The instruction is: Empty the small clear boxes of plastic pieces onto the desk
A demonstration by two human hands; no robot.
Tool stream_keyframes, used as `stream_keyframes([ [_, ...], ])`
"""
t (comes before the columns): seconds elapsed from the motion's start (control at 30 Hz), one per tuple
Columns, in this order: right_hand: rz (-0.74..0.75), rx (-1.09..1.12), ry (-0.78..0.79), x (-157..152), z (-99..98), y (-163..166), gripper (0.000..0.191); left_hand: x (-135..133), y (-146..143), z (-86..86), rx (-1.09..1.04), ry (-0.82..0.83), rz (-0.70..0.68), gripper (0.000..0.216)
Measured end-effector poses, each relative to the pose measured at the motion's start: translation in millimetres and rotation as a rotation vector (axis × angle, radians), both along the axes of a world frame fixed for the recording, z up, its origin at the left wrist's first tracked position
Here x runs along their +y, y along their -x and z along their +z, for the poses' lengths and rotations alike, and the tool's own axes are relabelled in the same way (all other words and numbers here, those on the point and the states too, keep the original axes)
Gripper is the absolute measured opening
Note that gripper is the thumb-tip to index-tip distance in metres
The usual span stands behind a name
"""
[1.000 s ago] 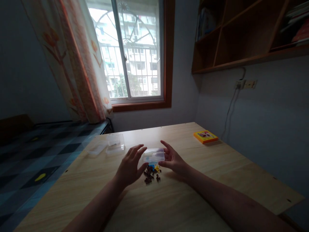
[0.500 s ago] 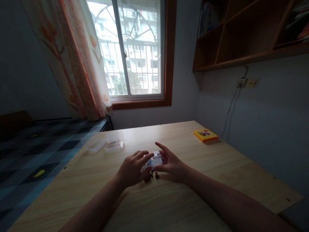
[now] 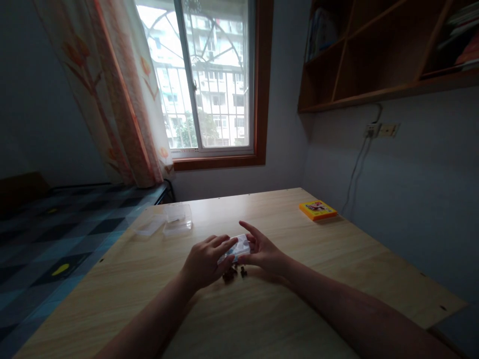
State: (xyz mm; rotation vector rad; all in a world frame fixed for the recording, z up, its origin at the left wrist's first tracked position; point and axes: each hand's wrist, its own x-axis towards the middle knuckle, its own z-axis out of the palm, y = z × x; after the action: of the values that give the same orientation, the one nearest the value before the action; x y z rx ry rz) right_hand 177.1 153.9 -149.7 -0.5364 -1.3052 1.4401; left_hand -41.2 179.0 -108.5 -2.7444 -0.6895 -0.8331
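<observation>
Between my two hands is a small clear plastic box (image 3: pixel 241 245), tilted and catching the window light. My left hand (image 3: pixel 205 259) covers its left side, with fingers over the top and the thumb along the near edge. On the right side, my right hand (image 3: pixel 264 249) grips the box between its thumb and curled fingers, its index finger sticking out. Small dark brown pieces (image 3: pixel 229 275) lie in a pile on the table just below the box, partly behind my left thumb. Another dark piece (image 3: pixel 243 272) sits apart to the right. Their exact kind is too small to make out.
Clear plastic containers (image 3: pixel 177 227) stand at the table's far left, beside a clear tray or lid (image 3: pixel 149 225). A flat yellow-orange box (image 3: pixel 318 210) lies near the right edge of the wooden table (image 3: pixel 179 319). A bed (image 3: pixel 75 234) adjoins on the left; a shelf (image 3: pixel 374 94) hangs at upper right.
The clear box has tilted slightly and looks whiter in the light. More of the dark pile shows under my left thumb. My hands have barely moved.
</observation>
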Motion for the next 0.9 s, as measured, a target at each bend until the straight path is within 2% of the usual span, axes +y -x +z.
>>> stream_keyframes([
  [0.57, -0.028, 0.052, 0.089, -3.0, -0.7, 3.4, 0.103, -2.1, -2.9, -1.7, 0.0, -0.003, 0.022, 0.04],
  [0.73, -0.024, 0.041, 0.072, -1.5, -2.5, 3.5, 0.097, -2.5, -2.9, 0.0, 0.005, -0.04, 0.018, 0.04],
  [0.9, -0.03, 0.013, 0.07, 0.5, -0.2, 1.7, 0.099, -3.7, -3.5, 4.1, -0.017, -0.037, 0.008, 0.039],
])
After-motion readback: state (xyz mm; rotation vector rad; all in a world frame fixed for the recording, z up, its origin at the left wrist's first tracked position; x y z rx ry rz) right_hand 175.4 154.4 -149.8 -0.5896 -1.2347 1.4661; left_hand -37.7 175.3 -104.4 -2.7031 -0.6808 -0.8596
